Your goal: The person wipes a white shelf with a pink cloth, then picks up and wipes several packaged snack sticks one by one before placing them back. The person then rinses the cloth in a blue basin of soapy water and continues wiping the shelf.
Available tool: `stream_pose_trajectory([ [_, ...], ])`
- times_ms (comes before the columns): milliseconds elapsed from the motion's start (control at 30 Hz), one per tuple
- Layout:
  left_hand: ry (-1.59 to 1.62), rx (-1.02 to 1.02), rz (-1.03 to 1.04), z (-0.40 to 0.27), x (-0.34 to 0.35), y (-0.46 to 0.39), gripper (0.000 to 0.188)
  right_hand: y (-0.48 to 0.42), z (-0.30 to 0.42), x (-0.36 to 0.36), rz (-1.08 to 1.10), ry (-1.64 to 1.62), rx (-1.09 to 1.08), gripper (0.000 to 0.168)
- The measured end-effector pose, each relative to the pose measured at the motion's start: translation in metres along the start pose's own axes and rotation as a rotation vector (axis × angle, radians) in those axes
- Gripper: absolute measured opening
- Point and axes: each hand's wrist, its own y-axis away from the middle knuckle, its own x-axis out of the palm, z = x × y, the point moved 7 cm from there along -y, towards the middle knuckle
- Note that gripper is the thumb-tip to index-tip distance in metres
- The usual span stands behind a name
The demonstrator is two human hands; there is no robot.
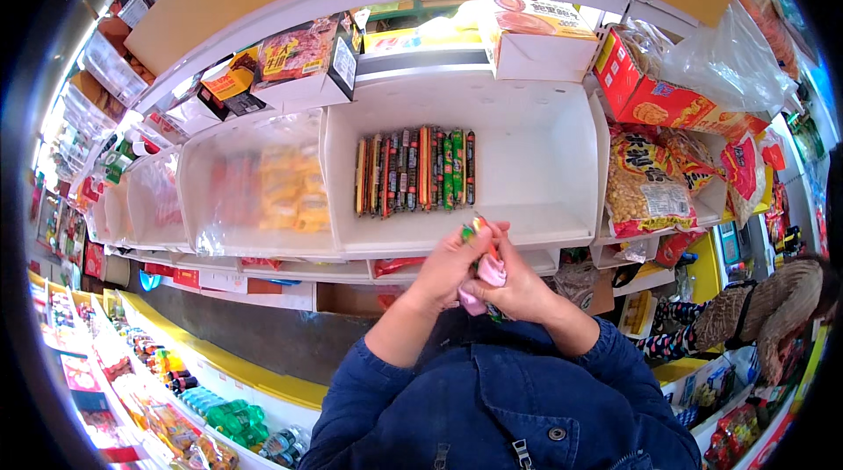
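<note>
My left hand (438,267) and my right hand (520,279) meet in front of my jacket, just at the near wall of a white bin (533,160). A few thin wrapped snack sticks (487,243), with green, red and yellow at their ends, are gripped in my left hand. My right hand closes on a pink cloth (492,270) pressed against the sticks. Fingers hide most of the bundle. In the bin's left half lies a row of wrapped sausage sticks (415,170), side by side, in black, red, yellow and green wrappers.
Left of the bin, a compartment under clear plastic holds yellow packets (293,187). Snack boxes (299,58) line the shelf above. On the right are bagged snacks (649,187) and a red carton (658,98). Another person (757,312) bends at far right. Bottles (237,420) stand behind, lower left.
</note>
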Motion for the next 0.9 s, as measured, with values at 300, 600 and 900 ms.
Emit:
stream_pose_trajectory([
  [300, -0.786, 0.403, -0.457, -0.167, -0.115, -0.033, 0.032, -0.049, -0.016, -0.103, -0.088, 0.304, 0.192, 0.041],
  [600, -1.905, 0.256, -0.821, -0.165, -0.151, -0.107, 0.065, -0.167, -0.049, -0.123, -0.244, 1.25, 0.023, 0.059],
  [900, -1.907, 0.807, -0.514, -0.138, -0.067, -0.068, 0.05, -0.181, -0.093, -0.092, 0.05, 1.355, -0.141, 0.031],
])
